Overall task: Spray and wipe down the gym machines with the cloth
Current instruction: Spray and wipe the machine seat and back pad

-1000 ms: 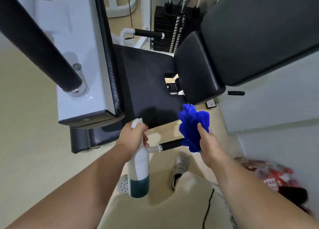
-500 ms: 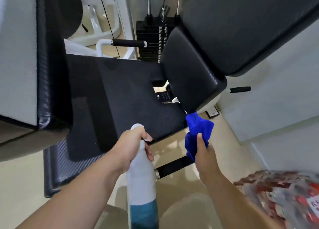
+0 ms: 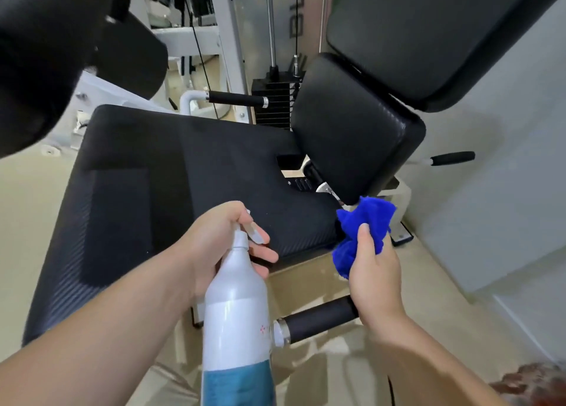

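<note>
At the far left hung one fat black roller pad [image 3: 36, 68], blurred and close. Next to it lay the machine's single seat pad [image 3: 183, 176], broad and black. Over its near edge was the left hand [image 3: 220, 246], fingers curled tight round the neck of the one spray bottle [image 3: 235, 320] (white above, teal at the bottom), nozzle towards the seat. I counted three black handle grips: one behind the seat [image 3: 235, 99], one low by the bottle [image 3: 321, 320], one out at the right [image 3: 453, 158]. The right hand [image 3: 376, 271] was closed on the single blue cloth [image 3: 364, 231], thumb pressed on top, the bunch held at the seat's front right corner; whether it touched the pad, I couldn't tell. Above stood two back pads, a lower one [image 3: 355, 130] and an upper one [image 3: 428, 38].
</note>
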